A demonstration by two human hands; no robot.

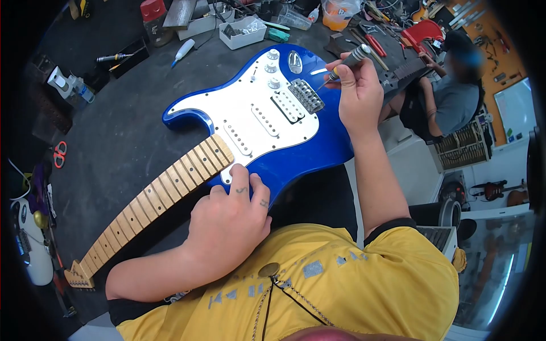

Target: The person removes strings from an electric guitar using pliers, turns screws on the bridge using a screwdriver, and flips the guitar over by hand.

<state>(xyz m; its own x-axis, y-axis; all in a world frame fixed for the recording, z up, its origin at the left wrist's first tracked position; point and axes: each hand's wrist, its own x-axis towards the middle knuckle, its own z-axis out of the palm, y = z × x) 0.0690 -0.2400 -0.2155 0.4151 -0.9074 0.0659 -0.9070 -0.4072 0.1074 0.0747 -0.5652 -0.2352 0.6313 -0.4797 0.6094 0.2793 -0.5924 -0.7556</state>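
Note:
A blue electric guitar lies face up across the bench in front of me, its white pickguard and maple neck in plain sight. My right hand is closed around a screwdriver with a grey handle and a yellow band. Its thin shaft slants down to the back edge of the metal bridge; whether the tip sits in a screw is too small to tell. With bent fingers, my left hand holds the guitar body near the neck joint, fingertips on the pickguard corner. Its thumb is hidden.
Orange-handled scissors lie left on the dark bench. A white-handled tool, a small parts box and red-handled pliers are along the far side. Another person sits at the right.

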